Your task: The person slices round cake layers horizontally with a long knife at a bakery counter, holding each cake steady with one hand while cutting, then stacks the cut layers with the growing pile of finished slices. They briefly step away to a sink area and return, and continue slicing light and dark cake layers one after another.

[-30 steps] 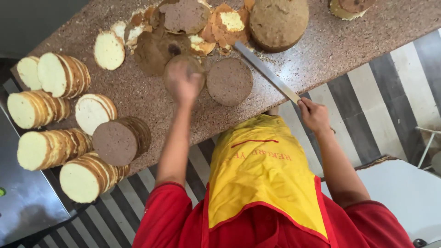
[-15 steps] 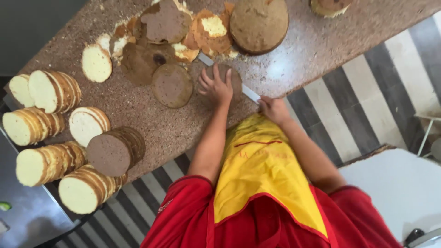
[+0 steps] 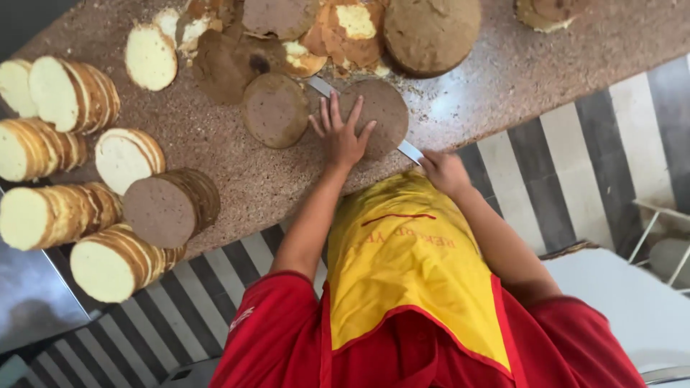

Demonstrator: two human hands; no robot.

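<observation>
My left hand (image 3: pixel 343 136) lies flat, fingers spread, on the near left part of a round brown cake (image 3: pixel 388 106) on the speckled stone counter (image 3: pixel 215 158). My right hand (image 3: pixel 444 171) grips the handle of a long knife (image 3: pixel 410 151) at the counter's near edge. Its blade runs level under or through the cake, and the tip (image 3: pixel 320 86) shows on the far left side. A second brown cake disc (image 3: pixel 274 109) lies flat just left of my left hand.
Stacks of sliced pale and brown cake rounds (image 3: pixel 108 208) lean on the left of the counter. Trimmed crusts and scraps (image 3: pixel 338 29) and a large brown cake (image 3: pixel 431 32) lie at the far side. Below the counter is striped floor (image 3: pixel 589 144), with a white surface (image 3: pixel 632 302) at right.
My left hand has moved from the left disc onto the right cake. My right hand has come in toward the counter, and the knife blade now lies under or within that cake.
</observation>
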